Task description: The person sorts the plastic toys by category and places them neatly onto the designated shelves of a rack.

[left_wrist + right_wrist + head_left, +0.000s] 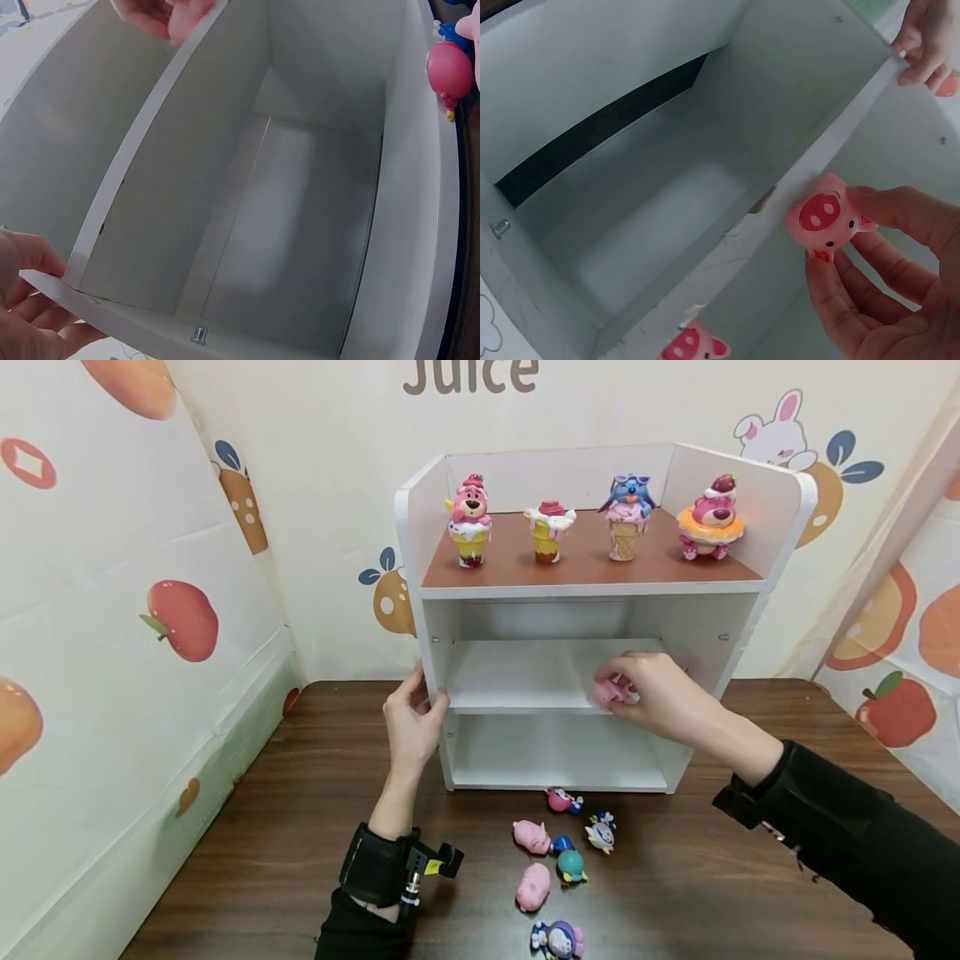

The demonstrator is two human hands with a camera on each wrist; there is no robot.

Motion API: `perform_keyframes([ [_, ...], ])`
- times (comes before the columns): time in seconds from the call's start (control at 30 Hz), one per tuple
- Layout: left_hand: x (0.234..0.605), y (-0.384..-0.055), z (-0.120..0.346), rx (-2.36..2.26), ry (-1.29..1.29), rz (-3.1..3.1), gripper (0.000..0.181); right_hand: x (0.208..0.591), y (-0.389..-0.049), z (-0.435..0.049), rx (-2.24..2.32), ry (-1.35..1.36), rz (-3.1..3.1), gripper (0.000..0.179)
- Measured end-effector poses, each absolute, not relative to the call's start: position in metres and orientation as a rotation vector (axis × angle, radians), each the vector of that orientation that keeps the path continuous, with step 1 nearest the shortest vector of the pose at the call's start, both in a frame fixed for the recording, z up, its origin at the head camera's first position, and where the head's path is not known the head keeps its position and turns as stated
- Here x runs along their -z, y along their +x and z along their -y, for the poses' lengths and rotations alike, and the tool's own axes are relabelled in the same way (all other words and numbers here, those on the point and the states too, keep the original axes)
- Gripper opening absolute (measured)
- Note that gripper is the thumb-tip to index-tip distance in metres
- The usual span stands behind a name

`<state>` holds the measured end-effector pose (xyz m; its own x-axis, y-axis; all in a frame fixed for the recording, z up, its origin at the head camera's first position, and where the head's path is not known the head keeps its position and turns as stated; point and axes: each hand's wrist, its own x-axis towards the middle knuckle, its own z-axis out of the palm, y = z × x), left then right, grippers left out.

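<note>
A pink pig figurine (826, 214) is pinched between the thumb and fingers of my right hand (660, 693), at the front edge of the middle shelf (525, 672), right of its centre. In the right wrist view its snout faces the camera. Another pink pig figurine (686, 343) shows on the same shelf farther right, mostly hidden by my right hand in the head view. My left hand (412, 718) holds the left side panel of the white shelf unit (427, 635), thumb on the inner side and fingers outside, as the left wrist view shows.
On the top shelf (510, 572) stand several ice-cream-style figurines, among them a blue one (628, 518) and one with an orange ring (710, 522). Several small figurines lie on the wooden table before the unit, including a pig (533, 887) and a teal figure (571, 865).
</note>
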<state>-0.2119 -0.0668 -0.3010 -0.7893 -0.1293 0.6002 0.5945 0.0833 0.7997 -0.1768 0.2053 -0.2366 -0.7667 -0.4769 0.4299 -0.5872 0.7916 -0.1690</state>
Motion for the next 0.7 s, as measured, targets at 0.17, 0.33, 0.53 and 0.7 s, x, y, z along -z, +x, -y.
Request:
perform_keyframes([
  [0.17,0.31,-0.22,0.068,1.758,-0.458,1.818,0.045,0.236,-0.187,-0.207,-0.458,0.717,2.684,0.016],
  [0.33,0.295,-0.206,0.065,1.763,-0.455,1.827,0.044,0.234,-0.193,-0.208,-0.491,0.641,2.729,0.012],
  [0.53,0.295,-0.205,0.065,1.745,-0.467,1.83,0.045,0.238,-0.201,-0.208,-0.476,0.565,2.718,0.013],
  [0.7,0.295,-0.205,0.065,1.749,-0.465,1.83,0.045,0.242,-0.206,-0.208,-0.459,0.526,2.675,0.016],
])
